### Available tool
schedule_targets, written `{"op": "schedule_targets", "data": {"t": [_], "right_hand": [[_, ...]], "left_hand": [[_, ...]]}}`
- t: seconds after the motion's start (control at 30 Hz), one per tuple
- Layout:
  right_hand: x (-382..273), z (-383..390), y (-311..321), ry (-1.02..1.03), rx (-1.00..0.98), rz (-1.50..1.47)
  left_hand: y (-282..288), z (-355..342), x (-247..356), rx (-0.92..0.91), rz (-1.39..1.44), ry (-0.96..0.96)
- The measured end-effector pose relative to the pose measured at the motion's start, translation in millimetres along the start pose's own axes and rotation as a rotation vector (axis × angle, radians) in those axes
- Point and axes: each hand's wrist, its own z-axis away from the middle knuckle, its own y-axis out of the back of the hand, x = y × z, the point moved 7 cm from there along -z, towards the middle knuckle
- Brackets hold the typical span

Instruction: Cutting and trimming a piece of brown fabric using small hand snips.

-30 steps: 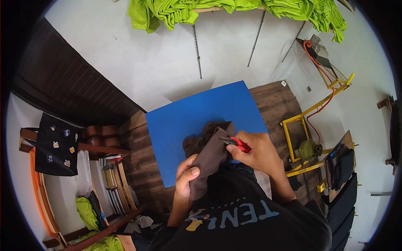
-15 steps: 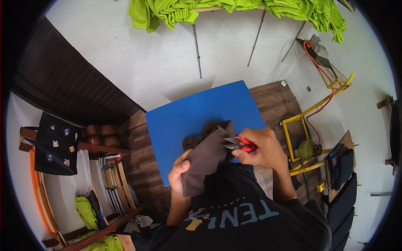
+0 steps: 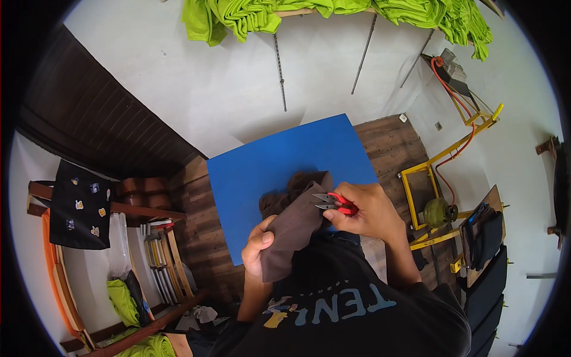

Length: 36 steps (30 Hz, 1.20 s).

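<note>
My left hand [image 3: 257, 244] is closed on a strip of dark brown fabric [image 3: 285, 238], its thumb over the near end. My right hand [image 3: 372, 211] grips small thread snips [image 3: 347, 205] with red handles; their silver blades are apart and point left at the fabric's right edge. I cannot tell whether the blades touch it. Behind the strip, more crumpled brown fabric [image 3: 273, 202] rests on a blue tabletop [image 3: 321, 137].
Lime-green garments [image 3: 404, 12] lie on a high wall shelf. At right stand a yellow metal frame [image 3: 407, 190], a green gas cylinder [image 3: 437, 213] and dark boards [image 3: 485, 285]. At left, a black printed cloth [image 3: 83, 208] hangs over wooden racks [image 3: 160, 213] near a dark door [image 3: 107, 107].
My left hand has moved slightly left with the fabric. The snips' blades have opened, shifted right, then moved a little back left since half a second ago.
</note>
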Motion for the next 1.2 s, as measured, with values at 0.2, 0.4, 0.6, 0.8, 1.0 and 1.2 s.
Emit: {"op": "schedule_targets", "data": {"t": [0.2, 0.4, 0.6, 0.8, 1.0, 1.2], "right_hand": [[-0.3, -0.3, -1.2, 0.014, -0.025, -0.022], [0.0, 1.4, 0.6, -0.042, 0.019, -0.09], [0.7, 1.8, -3.7, -0.077, -0.138, -0.115], [2.5, 3.4, 1.4, -0.211, -0.044, -0.12], [-3.5, 4.3, -9.1, -0.156, -0.307, -0.168], [0.5, -0.1, 10.0, -0.216, 0.016, -0.109]], "left_hand": [[-1.1, -0.1, -1.1, 0.05, -0.042, 0.005], [-6.7, -2.2, 0.7, 0.02, -0.073, 0.006], [-12.0, -2.6, 0.1, -0.001, -0.18, -0.005], [-14.0, -2.4, 1.8, -0.032, -0.224, 0.001], [-15.2, -1.5, 1.1, -0.018, -0.274, -0.001], [-14.2, -0.5, 2.2, -0.045, -0.285, -0.016]]}}
